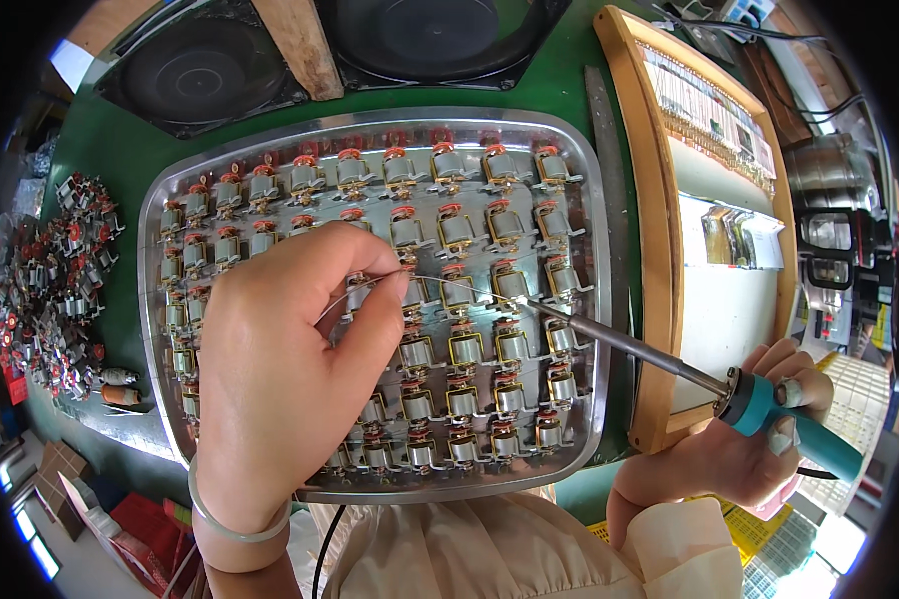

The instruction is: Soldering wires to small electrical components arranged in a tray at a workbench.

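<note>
I'm soldering, I judge: my left hand (pixel 280 349) pinches wire (pixel 448 283), my right hand (pixel 759 454) grips the iron (pixel 639 346) at a coil (pixel 509 282) near the tray's right edge (pixel 598 230) (next calls for steady feeding).

There are two bare hands (pixel 295 344), one teal-handled soldering iron (pixel 659 357), one silver wire (pixel 435 279), one rectangular metal tray (pixel 440 492), dozens of grey-metal components (pixel 454 232), two round black discs (pixel 205 80).

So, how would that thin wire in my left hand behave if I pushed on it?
The thin wire would probably bend easily: it looks slender and curves where it leaves your left hand. It may hold some shape, though, since it reaches toward the soldering iron in a gentle arc.
</note>
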`<state>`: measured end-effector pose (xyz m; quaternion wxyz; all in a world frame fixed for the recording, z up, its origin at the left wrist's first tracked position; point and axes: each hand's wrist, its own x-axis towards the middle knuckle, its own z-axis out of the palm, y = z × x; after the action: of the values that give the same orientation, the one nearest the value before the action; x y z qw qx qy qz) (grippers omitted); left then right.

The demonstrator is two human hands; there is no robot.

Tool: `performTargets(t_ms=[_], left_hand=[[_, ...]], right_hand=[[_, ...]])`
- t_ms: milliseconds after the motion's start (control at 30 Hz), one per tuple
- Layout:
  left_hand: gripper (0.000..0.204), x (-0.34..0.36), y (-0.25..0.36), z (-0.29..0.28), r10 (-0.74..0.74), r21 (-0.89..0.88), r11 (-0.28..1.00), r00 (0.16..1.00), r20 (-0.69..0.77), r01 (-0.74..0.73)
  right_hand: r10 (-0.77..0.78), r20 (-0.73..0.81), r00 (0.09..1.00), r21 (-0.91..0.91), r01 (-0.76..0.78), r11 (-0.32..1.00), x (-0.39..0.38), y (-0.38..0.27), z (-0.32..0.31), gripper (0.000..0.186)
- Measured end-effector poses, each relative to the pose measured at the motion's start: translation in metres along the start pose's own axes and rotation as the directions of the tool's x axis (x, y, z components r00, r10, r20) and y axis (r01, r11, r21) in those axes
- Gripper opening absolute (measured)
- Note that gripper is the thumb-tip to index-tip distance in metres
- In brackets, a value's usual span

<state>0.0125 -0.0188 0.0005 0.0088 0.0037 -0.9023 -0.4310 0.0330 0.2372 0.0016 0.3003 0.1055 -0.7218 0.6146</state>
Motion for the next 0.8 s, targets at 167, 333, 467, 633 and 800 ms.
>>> performTargets(t_ms=[167,333,467,633,800], left_hand=[[0.004,0.0014,-0.0003,-0.0005,0.042,0.016,0.999,0.999,0.026,-0.043],[0.004,0.0011,0.0010,0.0006,0.033,-0.010,0.999,0.999,0.022,-0.033],[0.003,0.0011,0.0016,0.0019,0.041,-0.013,0.999,0.999,0.023,-0.041],[0.004,-0.0008,0.0014,0.0037,0.067,-0.034,0.997,0.997,0.024,-0.067],[0.004,0.0004,0.0020,-0.0010,0.056,-0.005,0.998,0.998,-0.016,-0.056]], right_hand=[[-0.004,0.018,1.000,-0.015,0.004,1.000,-0.0005,0.0017,-0.0022,0.023],[0.004,0.082,0.997,0.004,-0.005,1.000,0.0001,0.0016,-0.0031,0.024],[0.013,0.127,0.992,0.020,-0.016,1.000,-0.0002,0.0022,-0.0056,0.019],[0.028,0.145,0.989,0.018,-0.031,0.999,-0.0023,0.0021,-0.0076,0.019],[0.010,0.042,0.999,0.029,-0.012,0.999,-0.0022,0.0012,0.0000,0.021]])
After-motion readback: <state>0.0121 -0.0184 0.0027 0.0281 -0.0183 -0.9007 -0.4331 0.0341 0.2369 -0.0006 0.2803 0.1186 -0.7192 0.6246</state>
